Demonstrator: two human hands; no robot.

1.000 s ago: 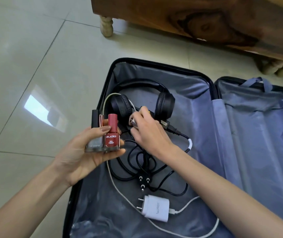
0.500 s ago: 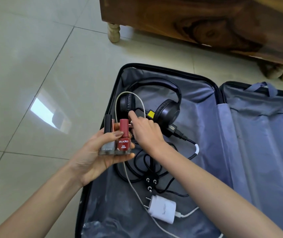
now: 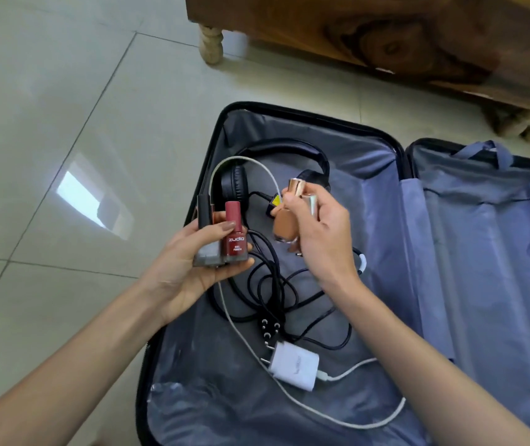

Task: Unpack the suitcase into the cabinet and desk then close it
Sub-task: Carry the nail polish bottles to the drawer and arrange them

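An open suitcase (image 3: 383, 162) with blue-grey lining lies on the tiled floor. My left hand (image 3: 189, 272) grips a red nail polish bottle (image 3: 234, 236) and a grey one with a black cap (image 3: 206, 233), side by side over the suitcase's left edge. My right hand (image 3: 321, 233) holds up two peach-brown nail polish bottles with gold caps (image 3: 284, 226) above the case. Inside lie black headphones (image 3: 276, 156), a tangle of black cable with a plug (image 3: 270, 304), and a white charger (image 3: 296, 368) with its white cord.
A dark wooden piece of furniture (image 3: 386, 40) on turned legs stands just beyond the suitcase's far end. Pale floor tiles (image 3: 48, 123) spread out to the left. The right half of the case (image 3: 498, 268) shows only lining.
My right hand has risen out of the cable tangle with peach-brown gold-capped bottles in it. The left hand has kept its two bottles and stayed roughly in place.
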